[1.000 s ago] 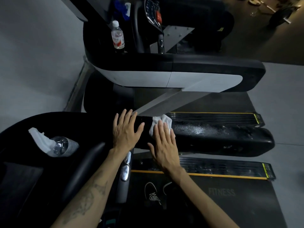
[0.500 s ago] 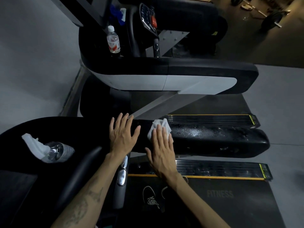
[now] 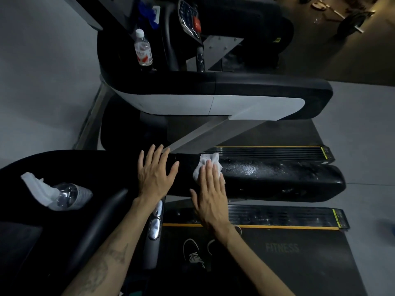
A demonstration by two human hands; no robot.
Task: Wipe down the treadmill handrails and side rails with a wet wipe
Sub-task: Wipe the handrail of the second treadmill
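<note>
A clear plastic bottle with a red label [image 3: 143,50] stands up. A clear bottle with a white rag [image 3: 64,195] lies sideways. Black shoes with white laces [image 3: 193,256] stand below.

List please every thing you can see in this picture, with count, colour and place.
wet wipe: 1, white, on the near handrail under the right hand
near handrail: 1, black, wet sheen, centre
far handrail: 1, black and white, above centre
side rails: 2, black with yellow edges, beside the belt
upright bottle: 1, clear, red label, far console
lying bottle: 1, clear, white wipe at its neck, left
shoes: 2, dark, on the belt
left hand: flat on the handrail
right hand: flat, pressing the wipe
</note>
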